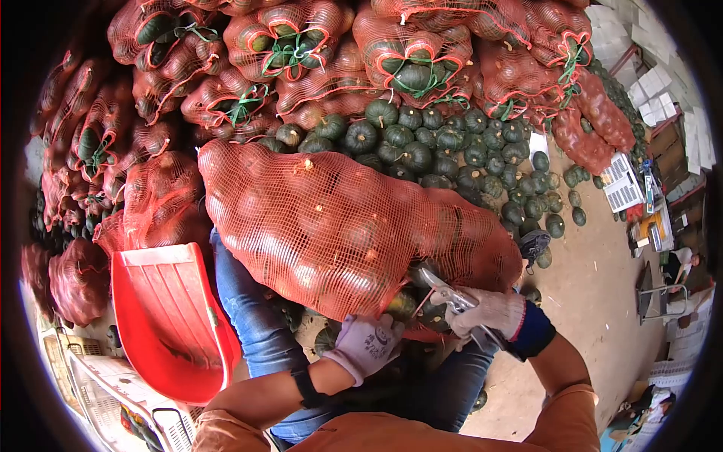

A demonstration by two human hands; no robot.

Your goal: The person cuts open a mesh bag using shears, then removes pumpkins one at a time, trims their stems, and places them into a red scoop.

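Observation:
A long red mesh sack (316, 218) full of dark green pumpkins lies across in front of me, above my knees. Its near side has a gap where the skin of a pumpkin (401, 306) shows bare. My left hand (367, 343), in a white printed glove, is closed on the net at the left of this gap. In a pale glove, my right hand (486, 313) grips a silver pliers-like hand tool (444, 288), whose jaws point up and left at the sack's edge. Red netting also hangs between the two hands.
Tied mesh sacks (290, 45) are stacked behind and to the left. Loose green pumpkins (418, 154) are piled on the floor (584, 301) beyond the sack. A red plastic scoop (169, 316) stands at my left. Crates (621, 183) and people are far right.

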